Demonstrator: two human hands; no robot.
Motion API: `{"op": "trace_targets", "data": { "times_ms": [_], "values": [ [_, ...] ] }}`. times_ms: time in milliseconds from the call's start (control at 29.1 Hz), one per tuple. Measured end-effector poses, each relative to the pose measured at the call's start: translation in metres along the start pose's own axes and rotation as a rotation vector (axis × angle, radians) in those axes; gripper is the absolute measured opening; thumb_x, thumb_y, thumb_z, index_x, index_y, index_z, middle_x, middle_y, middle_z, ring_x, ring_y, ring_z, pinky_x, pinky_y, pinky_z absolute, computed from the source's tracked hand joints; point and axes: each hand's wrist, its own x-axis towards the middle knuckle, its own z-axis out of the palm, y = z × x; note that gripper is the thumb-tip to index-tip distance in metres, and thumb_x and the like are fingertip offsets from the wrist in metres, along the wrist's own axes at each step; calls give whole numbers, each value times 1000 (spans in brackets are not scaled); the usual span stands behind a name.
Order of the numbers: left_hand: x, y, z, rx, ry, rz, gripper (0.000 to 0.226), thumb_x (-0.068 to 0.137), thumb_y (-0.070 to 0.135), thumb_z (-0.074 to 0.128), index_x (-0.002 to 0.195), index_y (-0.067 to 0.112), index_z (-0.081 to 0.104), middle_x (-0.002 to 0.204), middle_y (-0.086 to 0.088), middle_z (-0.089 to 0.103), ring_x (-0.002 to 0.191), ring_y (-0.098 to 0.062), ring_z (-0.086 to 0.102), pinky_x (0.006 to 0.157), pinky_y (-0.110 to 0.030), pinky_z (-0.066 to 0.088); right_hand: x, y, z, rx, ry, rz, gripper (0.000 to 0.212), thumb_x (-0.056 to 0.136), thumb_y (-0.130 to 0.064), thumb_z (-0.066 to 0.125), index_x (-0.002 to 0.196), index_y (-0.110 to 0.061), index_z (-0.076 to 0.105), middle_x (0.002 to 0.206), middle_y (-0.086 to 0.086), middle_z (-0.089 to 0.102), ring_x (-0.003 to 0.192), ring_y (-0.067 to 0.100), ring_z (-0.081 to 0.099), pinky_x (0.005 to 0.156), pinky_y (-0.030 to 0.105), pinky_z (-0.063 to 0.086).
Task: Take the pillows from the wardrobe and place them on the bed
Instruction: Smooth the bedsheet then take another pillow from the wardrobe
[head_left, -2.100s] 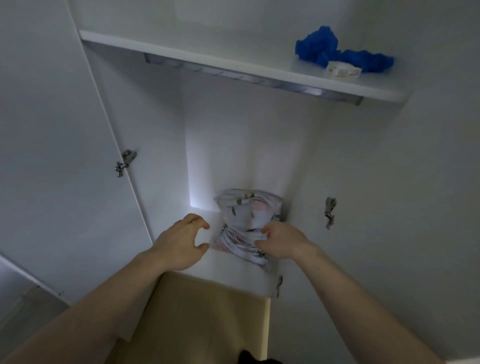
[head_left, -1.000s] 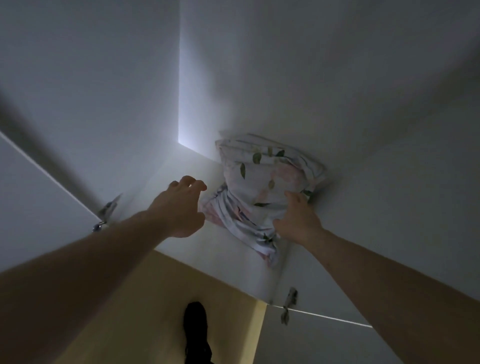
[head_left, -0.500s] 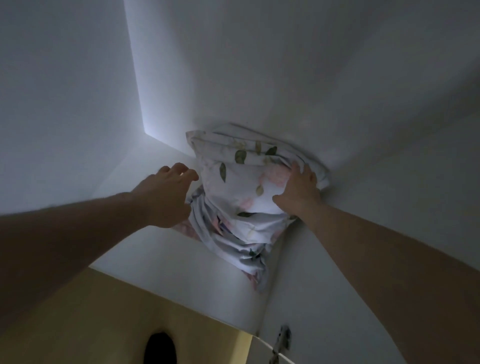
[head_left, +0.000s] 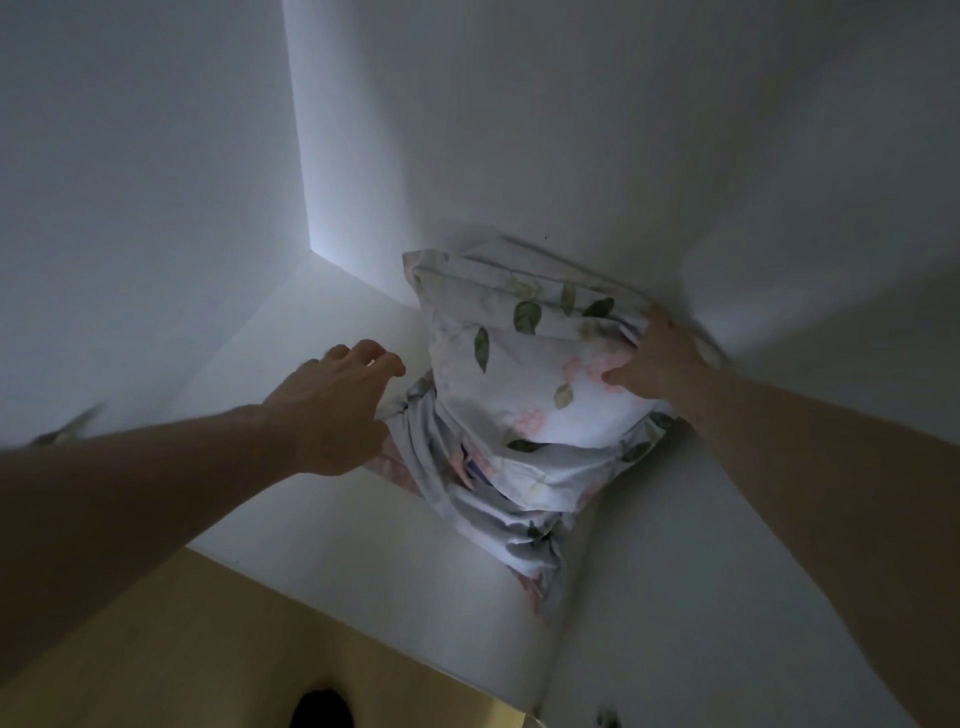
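Nearest to me is the yellowish floor (head_left: 171, 649) and a dark shape at the bottom edge, maybe the person's foot, but it is too dim to be sure. Above it starts the white bottom board of the wardrobe (head_left: 332, 525), and both bare arms reach over it into the inside.

The left hand (head_left: 332, 410) hovers near the left side of the pillow (head_left: 519, 395). Its grip is wide, the fingers are loosely bent and they hold nothing. If the palm touches the crumpled cloth under it, I cannot tell. The right hand (head_left: 660, 364) is farther in, at the right upper part of the pillow. Its thumb presses on the front and the fingers go behind the edge, so its grip holds the pillow.

The pillow has a pale cover with green leaves and pink flowers. It stands in the far right corner of the wardrobe, leaning on the back wall (head_left: 519, 130), with more flowered fabric bunched under it.

In my judgement the task is only at its beginning: the pillow is taken by one hand but not lifted out, and carrying it to the bed is all left. No bed is visible here.
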Motion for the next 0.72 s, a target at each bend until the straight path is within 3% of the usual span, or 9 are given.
{"op": "trace_targets", "data": {
  "times_ms": [172, 274, 446, 583, 652, 720],
  "values": [
    [0, -18, 10, 21, 3, -12, 65, 93, 28, 64, 151, 26, 34, 160, 1, 31, 134, -23, 42, 108, -39, 44, 5, 1, 31, 43, -5, 80, 141, 73, -46, 88, 158, -21, -21, 161, 18, 31, 145, 38, 37, 118, 50, 33],
    [-3, -23, 17, 28, -11, -25, 64, 94, 31, 63, 151, 27, 34, 160, 2, 31, 135, -23, 42, 109, -39, 43, 10, 4, 45, -14, -2, 71, 130, 77, -49, 83, 160, -22, -14, 163, 17, 26, 145, 40, 36, 117, 53, 32],
    [3, -21, 22, 57, -13, -9, 64, 95, 31, 62, 151, 27, 33, 160, 3, 29, 137, -22, 40, 111, -38, 39, 21, 5, 36, -226, 193, 38, 114, 75, -64, 75, 157, -12, 14, 159, 23, 21, 145, 44, 26, 112, 55, 34],
    [21, -10, 22, 50, 20, 17, 64, 94, 28, 62, 151, 26, 33, 159, 1, 31, 138, -23, 39, 112, -38, 38, 26, 8, 40, -177, 102, 37, 120, 77, -55, 80, 159, -8, 6, 159, 24, 28, 145, 42, 32, 113, 53, 34],
    [23, -2, 25, 25, 12, 24, 63, 95, 28, 61, 151, 25, 34, 159, 1, 32, 138, -23, 39, 113, -39, 37, 17, 15, 49, -266, 80, 25, 100, 77, -54, 80, 151, -7, 32, 146, 22, 47, 136, 39, 45, 109, 49, 40],
    [18, 2, 28, 10, 2, 27, 62, 95, 29, 60, 151, 25, 33, 158, 1, 32, 138, -22, 38, 113, -38, 37, -1, 17, 63, -271, 75, -39, 60, 82, -49, 75, 124, -9, 61, 124, 18, 65, 121, 37, 58, 103, 46, 47]
  ]
}}
